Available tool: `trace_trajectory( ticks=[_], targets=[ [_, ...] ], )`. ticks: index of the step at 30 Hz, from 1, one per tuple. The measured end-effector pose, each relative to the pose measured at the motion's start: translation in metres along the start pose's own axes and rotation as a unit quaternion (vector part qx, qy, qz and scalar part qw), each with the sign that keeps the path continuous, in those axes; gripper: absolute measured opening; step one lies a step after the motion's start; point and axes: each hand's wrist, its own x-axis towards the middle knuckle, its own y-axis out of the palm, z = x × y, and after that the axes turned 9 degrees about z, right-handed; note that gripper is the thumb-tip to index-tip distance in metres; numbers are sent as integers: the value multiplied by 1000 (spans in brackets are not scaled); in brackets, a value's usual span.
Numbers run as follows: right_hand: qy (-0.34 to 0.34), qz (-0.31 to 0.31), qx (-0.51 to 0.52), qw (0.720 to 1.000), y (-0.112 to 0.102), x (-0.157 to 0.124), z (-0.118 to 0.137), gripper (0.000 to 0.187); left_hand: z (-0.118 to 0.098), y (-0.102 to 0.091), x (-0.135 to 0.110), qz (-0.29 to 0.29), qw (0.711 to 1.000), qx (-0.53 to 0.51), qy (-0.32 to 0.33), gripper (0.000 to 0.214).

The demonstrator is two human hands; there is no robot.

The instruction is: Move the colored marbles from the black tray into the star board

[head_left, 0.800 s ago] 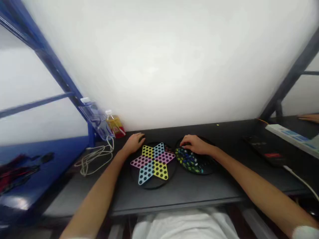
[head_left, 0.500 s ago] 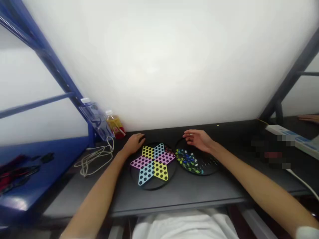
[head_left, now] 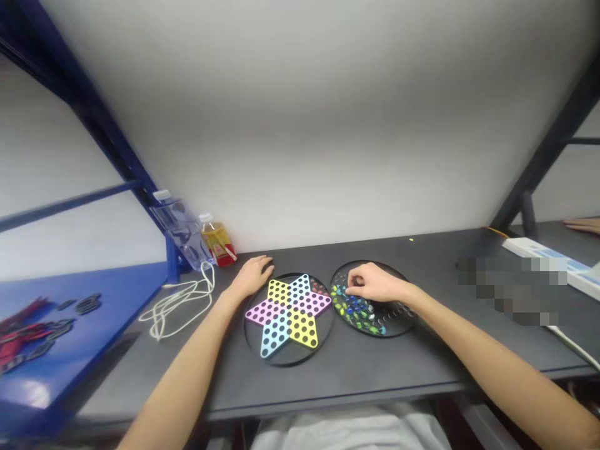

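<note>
A round Chinese checkers board lies on the dark table, its star points pink, yellow and light blue. My left hand rests flat at the board's far left rim, fingers stretched and holding nothing. To the right of the board is a round black tray of glass marbles in green, yellow, blue and clear. My right hand is over this tray, thumb and fingers curled together in a pinch at the marbles. Whatever lies between those fingertips is too small to make out. Reddish marbles sit under the board's far right edge.
A clear plastic bottle and a smaller bottle with a yellow and red label stand at the back left. A white cable lies coiled before them. A white power strip is at the right. Blue frame bars slope at the left.
My right hand has come down and nearer from the tray's far rim to the marbles, and its fingers have curled in. My left hand has stayed beside the board.
</note>
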Motion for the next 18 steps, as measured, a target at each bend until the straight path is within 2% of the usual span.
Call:
trace_trajectory(
  ticks=[3,5,7,9,11,13,15,16,18],
  targets=[
    [2,-13,64,998,0,3,-6,24,3,1,1,0,1000,3,0,53],
    [11,-35,186,982,-5,3,-13,26,6,3,2,-2,1000,2,1,53],
    [10,-56,364,930,-12,1,-20,27,7,5,3,-4,1000,0,0,53],
    [-1,-57,530,846,-19,-1,-27,27,7,6,3,-3,1000,-1,0,53],
    [-9,-53,627,777,-23,-1,-32,28,6,6,3,-4,1000,-5,0,53],
    [-4,-61,661,748,-22,1,-34,29,5,5,3,-6,1000,-11,-2,53],
    [10,-89,647,757,-19,2,-35,34,4,4,3,-7,1000,-15,-2,53],
    [18,-105,622,776,-17,3,-35,37,4,3,3,-6,1000,-13,-1,53],
    [30,-113,527,842,-16,0,-35,41,3,3,2,-2,1000,-6,3,53]
  ],
)
